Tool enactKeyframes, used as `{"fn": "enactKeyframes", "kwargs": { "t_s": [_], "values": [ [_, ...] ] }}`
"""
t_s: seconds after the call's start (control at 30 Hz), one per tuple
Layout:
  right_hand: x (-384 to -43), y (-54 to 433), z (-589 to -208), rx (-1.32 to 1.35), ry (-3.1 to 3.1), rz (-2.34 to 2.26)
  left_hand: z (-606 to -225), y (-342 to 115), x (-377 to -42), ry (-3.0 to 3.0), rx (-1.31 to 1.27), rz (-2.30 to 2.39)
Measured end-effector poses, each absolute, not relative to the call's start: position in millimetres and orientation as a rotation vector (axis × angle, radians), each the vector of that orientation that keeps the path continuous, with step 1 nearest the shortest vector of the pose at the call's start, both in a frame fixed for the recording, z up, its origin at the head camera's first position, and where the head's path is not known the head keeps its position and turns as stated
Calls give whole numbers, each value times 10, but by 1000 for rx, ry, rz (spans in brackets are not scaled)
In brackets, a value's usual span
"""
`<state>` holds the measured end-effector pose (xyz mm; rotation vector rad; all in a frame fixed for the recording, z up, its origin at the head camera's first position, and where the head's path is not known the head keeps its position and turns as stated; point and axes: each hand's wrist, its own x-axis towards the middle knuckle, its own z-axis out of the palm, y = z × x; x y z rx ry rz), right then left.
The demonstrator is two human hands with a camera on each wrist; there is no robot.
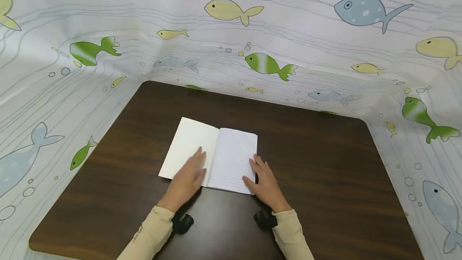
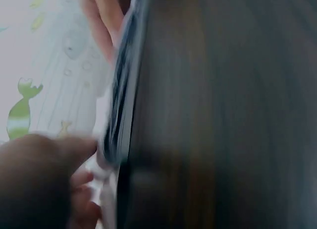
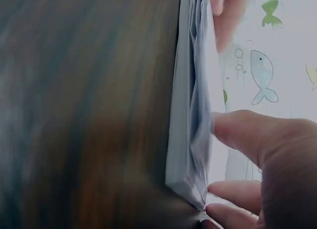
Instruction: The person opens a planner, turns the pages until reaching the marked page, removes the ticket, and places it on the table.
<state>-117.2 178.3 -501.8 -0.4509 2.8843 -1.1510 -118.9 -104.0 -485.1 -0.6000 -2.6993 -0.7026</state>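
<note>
An open notebook lies on the table, with a blank left side (image 1: 191, 139) and a lined right page (image 1: 232, 155). My left hand (image 1: 187, 177) rests on the blank side with its fingers extended toward the far edge; in the left wrist view it is blurred. At the right edge of the lined page, my right hand (image 1: 267, 181) touches the paper with its thumb near the lower corner and its fingers along the side. The right wrist view shows the notebook's page edges (image 3: 198, 115) slightly fanned, with the right thumb (image 3: 242, 132) against the top sheet.
The dark brown wooden table (image 1: 325, 163) extends around the notebook on all sides. A white curtain (image 1: 306, 39) printed with fish surrounds its back and sides. Black bands with camera mounts (image 1: 183, 224) sit on both wrists, below long beige sleeves (image 1: 148, 232).
</note>
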Motion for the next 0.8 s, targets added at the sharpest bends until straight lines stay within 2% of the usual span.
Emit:
{"fn": "enactKeyframes", "kwargs": {
  "t_s": [0.1,0.3,0.57,0.8],
  "values": [
    [-1154,1756,-5096,-391,2870,-1091,-5072,-976,-1207,-2897,-762,-818],
    [-1015,1683,-5236,-324,2911,-995,-5308,-881,-1028,-2999,-872,-503],
    [-1148,1624,-5221,-334,3053,-903,-5213,-802,-1179,-2935,-888,-469],
    [-1280,1576,-5187,-408,3023,-997,-5195,-850,-1244,-2852,-902,-521]
  ]
}}
